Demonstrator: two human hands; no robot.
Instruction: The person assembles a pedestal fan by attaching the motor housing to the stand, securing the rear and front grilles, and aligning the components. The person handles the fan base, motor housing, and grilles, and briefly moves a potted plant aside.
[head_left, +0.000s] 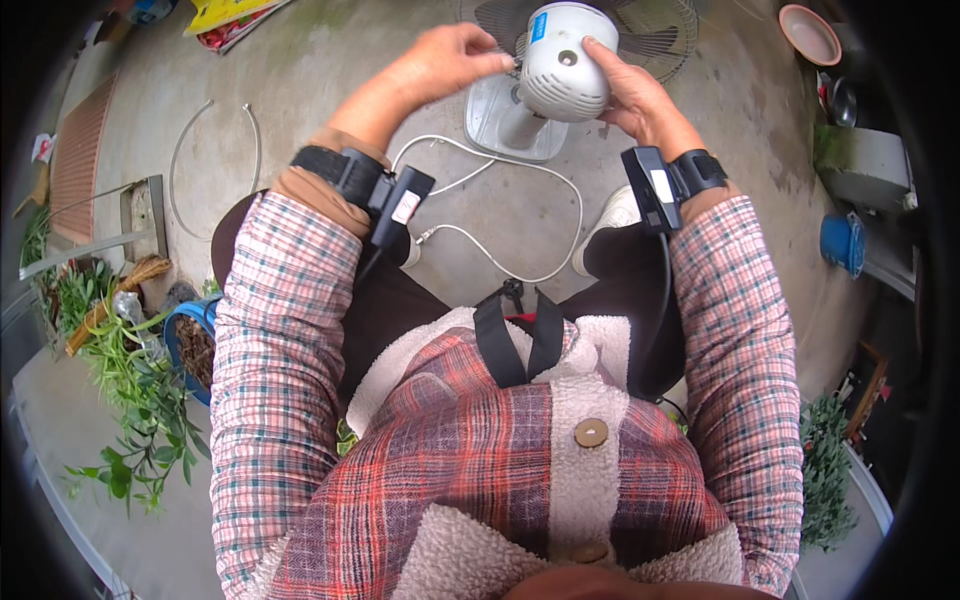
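Observation:
A white electric fan (565, 85) stands on the concrete floor before me, the rounded back of its motor housing toward me and its dark wire guard (655, 40) beyond. My right hand (640, 100) grips the housing's right side, thumb on top and fingers wrapped below. Beside the housing's left side is my left hand (455, 65), fingers curled in and thumb pointing at the fan. Whatever its fingertips may pinch is too small to make out. Below the housing, the fan's light grey base (500, 125) rests on the floor. A white power cord (575, 215) loops between my feet.
A pale hose (175, 165) curves on the floor at left. Nearer, a blue bucket (180, 345) of soil stands by green plants (140, 430). On the right are a pinkish basin (810, 35), a blue container (842, 243) and a mossy grey block (858, 165).

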